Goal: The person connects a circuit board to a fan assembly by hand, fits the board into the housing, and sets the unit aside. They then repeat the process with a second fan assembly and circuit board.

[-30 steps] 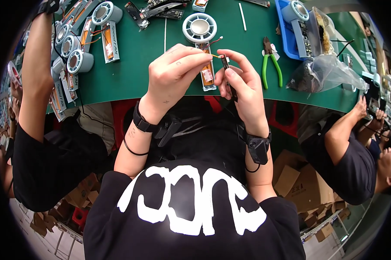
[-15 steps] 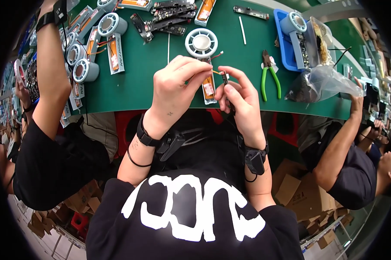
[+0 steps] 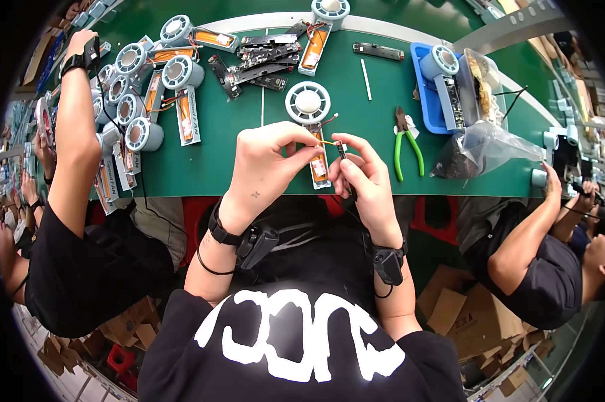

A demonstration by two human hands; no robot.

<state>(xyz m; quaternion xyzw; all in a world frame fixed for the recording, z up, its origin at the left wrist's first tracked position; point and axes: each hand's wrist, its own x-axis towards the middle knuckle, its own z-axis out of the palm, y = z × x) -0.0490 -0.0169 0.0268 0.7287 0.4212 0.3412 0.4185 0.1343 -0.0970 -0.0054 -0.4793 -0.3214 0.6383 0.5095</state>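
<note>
Between thumb and fingertips, my left hand (image 3: 267, 161) pinches a thin yellow-orange wire (image 3: 327, 142). That wire runs to the end of a narrow black circuit board (image 3: 342, 151), which my right hand (image 3: 371, 191) grips with its fingers curled round it. Whether the plug at the wire's end is seated in the board is too small to tell. Beyond and partly under my hands lies a pale blue handheld fan (image 3: 308, 102), its handle open, with an orange battery (image 3: 318, 169) inside. A loose lead with a white plug (image 3: 334, 116) sticks out beside the fan.
Green-handled cutters (image 3: 407, 151) lie right of my hands, near a blue tray (image 3: 431, 110) and a plastic bag (image 3: 483, 151). Black circuit boards (image 3: 269, 57) are piled further back. Several fans (image 3: 143, 134) crowd the left side. Co-workers' arms (image 3: 80, 147) reach in from both sides.
The view has tilted, so the table and my hands sit lower in the picture. Both hands keep the same grips on wire and board. The co-worker's left-side hand now shows more fully.
</note>
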